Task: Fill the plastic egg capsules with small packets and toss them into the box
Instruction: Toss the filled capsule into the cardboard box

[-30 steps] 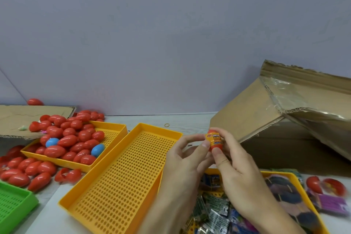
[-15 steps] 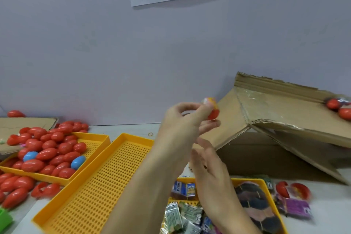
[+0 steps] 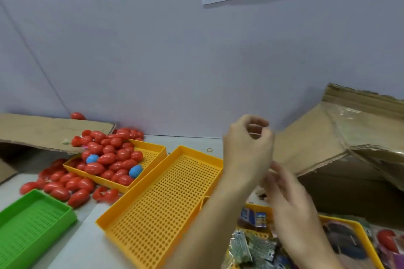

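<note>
**Colours and patterns on my bench**

I see red egg capsules (image 3: 107,158), two blue (image 3: 135,171), in a yellow perforated tray (image 3: 150,152); a second yellow tray (image 3: 161,199) with a dot-grid of holes; a green slotted tray (image 3: 30,225); a brown cardboard box (image 3: 341,137); a lilac-grey wall (image 3: 153,50).

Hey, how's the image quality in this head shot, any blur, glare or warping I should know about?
Head view: the right hand is smeared by motion blur, the left hand a little softer; the eggs and the yellow tray are sharp; tape on the box flap shows dull glare; light is even with soft shadows; wide-angle bending slants the wall seam at left.
</note>
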The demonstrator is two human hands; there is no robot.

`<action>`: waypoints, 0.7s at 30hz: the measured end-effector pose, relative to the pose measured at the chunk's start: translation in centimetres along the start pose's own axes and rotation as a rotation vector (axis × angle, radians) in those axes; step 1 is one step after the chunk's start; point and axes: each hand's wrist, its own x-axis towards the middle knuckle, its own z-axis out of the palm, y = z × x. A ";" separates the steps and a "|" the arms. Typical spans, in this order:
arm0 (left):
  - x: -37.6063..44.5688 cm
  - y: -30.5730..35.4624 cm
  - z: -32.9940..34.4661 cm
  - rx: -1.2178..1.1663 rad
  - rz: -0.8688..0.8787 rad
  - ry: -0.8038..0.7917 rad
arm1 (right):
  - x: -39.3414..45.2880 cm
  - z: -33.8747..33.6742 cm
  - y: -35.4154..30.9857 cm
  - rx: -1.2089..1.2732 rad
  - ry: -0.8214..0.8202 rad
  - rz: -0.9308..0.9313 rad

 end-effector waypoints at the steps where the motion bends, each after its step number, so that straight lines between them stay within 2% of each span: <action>1: 0.5 -1.3 -1.5 0.110 -0.006 0.021 | -1.5 -1.5 1.1 0.215 0.027 0.141; 3: 1.6 -4.1 -5.1 0.311 -0.031 0.031 | -0.2 -1.9 2.1 0.158 0.094 0.189; 6: 3.3 -6.5 -10.1 0.553 -0.049 0.017 | -0.1 -0.9 2.1 0.154 0.050 0.170; 11: 7.0 -8.7 -17.7 1.049 -0.094 0.147 | 0.3 -1.2 3.2 0.154 0.078 0.158; 15: 8.8 -9.4 -20.9 1.408 -0.191 0.000 | 0.4 -1.1 3.4 0.141 0.086 0.151; 17: 9.3 -9.6 -21.4 1.494 -0.210 -0.073 | 0.3 -1.1 3.4 0.140 0.085 0.142; 21: 9.8 -9.7 -21.4 1.568 -0.218 -0.122 | 0.4 -1.1 3.4 0.149 0.074 0.136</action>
